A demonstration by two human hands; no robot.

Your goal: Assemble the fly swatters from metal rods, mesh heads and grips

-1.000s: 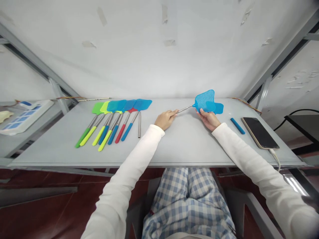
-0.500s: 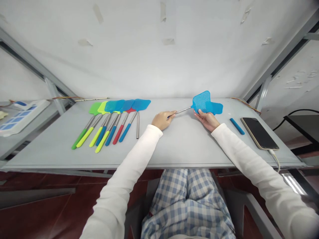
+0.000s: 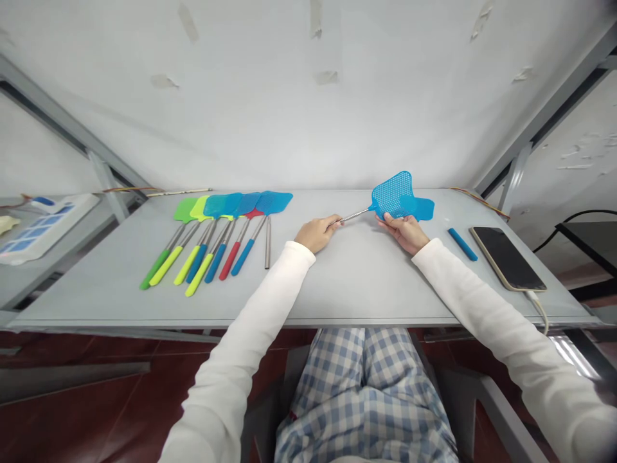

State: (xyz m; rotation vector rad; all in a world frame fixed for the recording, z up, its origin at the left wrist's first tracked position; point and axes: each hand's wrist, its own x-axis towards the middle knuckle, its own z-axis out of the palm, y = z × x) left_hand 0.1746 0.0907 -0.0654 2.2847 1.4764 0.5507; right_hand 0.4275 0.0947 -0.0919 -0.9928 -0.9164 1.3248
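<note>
My left hand (image 3: 317, 233) is closed around the handle end of a blue fly swatter (image 3: 391, 193), and its metal rod sticks out to the right. At the swatter's mesh head, my right hand (image 3: 405, 231) pinches the lower edge between thumb and fingers. A second blue swatter head (image 3: 424, 208) lies on the table behind, partly covered by the held one and my right hand. Right of my right hand is a loose blue handle sleeve (image 3: 463, 244). A bare metal tube (image 3: 268, 243) lies left of my left hand.
Several fly swatters (image 3: 193, 265) in green, yellow, blue and red lie in a row on the left of the grey table (image 3: 366, 289). A phone (image 3: 508, 258) with a white cable lies at the right. A white power strip (image 3: 48, 228) is at far left.
The held swatter's head has tilted up slightly and turned a little more face-on. Both hands keep their hold. The whole view has shifted slightly.
</note>
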